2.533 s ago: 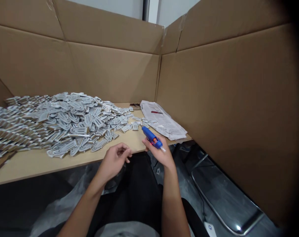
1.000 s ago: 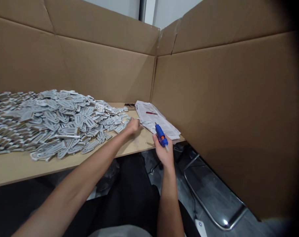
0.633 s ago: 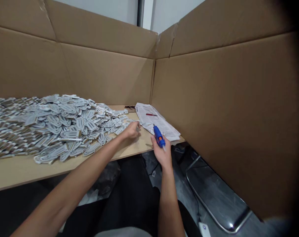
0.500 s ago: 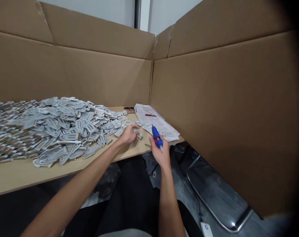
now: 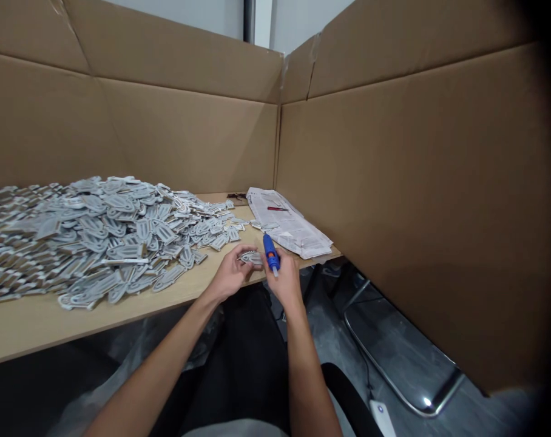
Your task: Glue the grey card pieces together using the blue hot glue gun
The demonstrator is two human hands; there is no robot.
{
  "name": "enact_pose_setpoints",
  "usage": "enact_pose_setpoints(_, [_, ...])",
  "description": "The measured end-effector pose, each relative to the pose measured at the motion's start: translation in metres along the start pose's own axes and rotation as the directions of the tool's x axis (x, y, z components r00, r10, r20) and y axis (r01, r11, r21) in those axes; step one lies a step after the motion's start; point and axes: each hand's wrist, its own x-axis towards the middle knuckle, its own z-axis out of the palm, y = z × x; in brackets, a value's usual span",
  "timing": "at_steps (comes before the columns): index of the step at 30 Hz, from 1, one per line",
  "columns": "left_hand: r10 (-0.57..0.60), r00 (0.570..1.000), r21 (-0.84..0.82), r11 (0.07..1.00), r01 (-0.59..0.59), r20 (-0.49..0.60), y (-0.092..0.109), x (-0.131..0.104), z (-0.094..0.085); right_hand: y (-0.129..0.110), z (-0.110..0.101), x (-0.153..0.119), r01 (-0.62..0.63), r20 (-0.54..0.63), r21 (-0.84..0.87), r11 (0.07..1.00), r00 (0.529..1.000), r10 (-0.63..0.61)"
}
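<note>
Left hand (image 5: 230, 273): fingers grasping, thumb and fingertips pinching one small grey piece (image 5: 251, 258). The piece is held roughly level, immediately left of the glue gun (image 5: 270, 252), and above the near edge of the worktop (image 5: 98, 318). Whether it touches the right fingers cannot be determined.

Right hand (image 5: 285, 276): fingers closed about the glue gun, which is blue with an orange patch. Its nozzle points away from the person and slightly upward in view; a pale stub shows at its near end. Part of the grip is hidden by the hand.

Just beyond the glue gun, a few loose grey pieces (image 5: 264, 225) lie at the left edge of the newspaper (image 5: 298, 233). The newspaper is spread beyond and to the right of the glue gun, reaching the worktop's right end. A slim red tool (image 5: 278, 209) rests on it, farther off than the glue gun; its exact kind is too small to establish.

To the left of the glue gun stands a large heap (image 5: 125, 227) of like grey pieces, lying at mixed angles and overlapping. Farther left of the glue gun, stacked rows (image 5: 16, 258) with brown edges adjoin the heap.

Cardboard walls (image 5: 179, 133) rise behind and to the right of the glue gun. Below and right of it, a bent metal frame (image 5: 396, 391) rests on the grey floor (image 5: 330, 340).
</note>
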Motion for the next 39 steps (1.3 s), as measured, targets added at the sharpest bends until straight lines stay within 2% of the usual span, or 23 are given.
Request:
enact_pose_setpoints(8, [0.135,0.982,0.069,0.99,-0.126,-0.133,0.006,-0.002,0.004,-0.009,0.006,-0.001,-0.003,-0.002,-0.068,0.998,1.0,0.003])
enact_pose_setpoints(15, [0.035,0.985,0.043,0.999,-0.028,-0.171,0.012,-0.006,0.007,-0.009,0.009,-0.001,0.011,0.006,-0.103,0.995,1.0,-0.011])
enact_pose_setpoints(23, [0.035,0.975,-0.011,0.999,-0.038,-0.218,0.013,-0.007,0.01,-0.014,0.008,0.0,0.023,-0.001,-0.073,0.997,1.0,-0.023])
enact_pose_setpoints(28, [-0.024,0.965,-0.064,0.998,0.008,-0.26,0.014,-0.008,0.009,-0.014,0.007,0.0,0.025,-0.051,-0.079,0.997,0.998,-0.029])
enact_pose_setpoints(31, [-0.014,0.95,-0.083,0.996,-0.012,-0.312,0.012,-0.006,0.003,-0.014,0.005,-0.001,0.037,-0.05,-0.01,0.999,0.998,-0.038])
enact_pose_setpoints(35, [0.023,0.926,-0.027,0.999,-0.036,-0.376,0.008,-0.004,-0.019,-0.012,0.0,-0.001,-0.024,-0.052,0.196,0.98,0.998,0.034])
enact_pose_setpoints(37, [0.014,0.929,0.009,1.0,-0.011,-0.369,0.009,-0.006,-0.033,-0.009,-0.003,0.0,-0.088,0.035,0.3,0.95,0.996,0.081])
enact_pose_setpoints(39, [-0.009,0.949,0.006,1.0,0.011,-0.315,0.012,-0.011,-0.042,-0.005,-0.006,0.0,-0.119,0.146,0.328,0.937,0.986,0.074])
